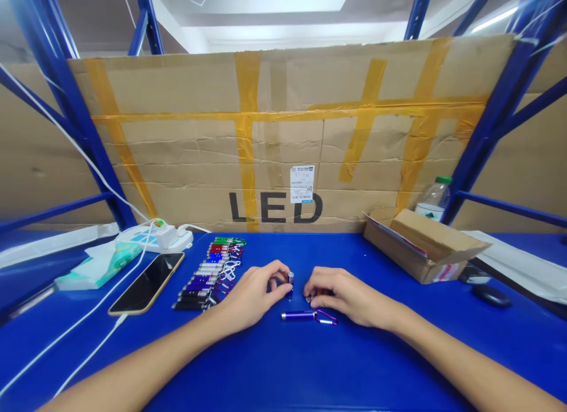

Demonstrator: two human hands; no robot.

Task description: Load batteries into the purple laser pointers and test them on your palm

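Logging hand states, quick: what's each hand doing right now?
Left hand: closed, pinching a small upright tube.
Right hand: closed on a tiny piece, too small to identify.

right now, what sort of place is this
Probably a small workshop or storeroom bench: blue rack posts stand at both sides, a big taped carton marked LED fills the back, and metal tubes lie in a row.
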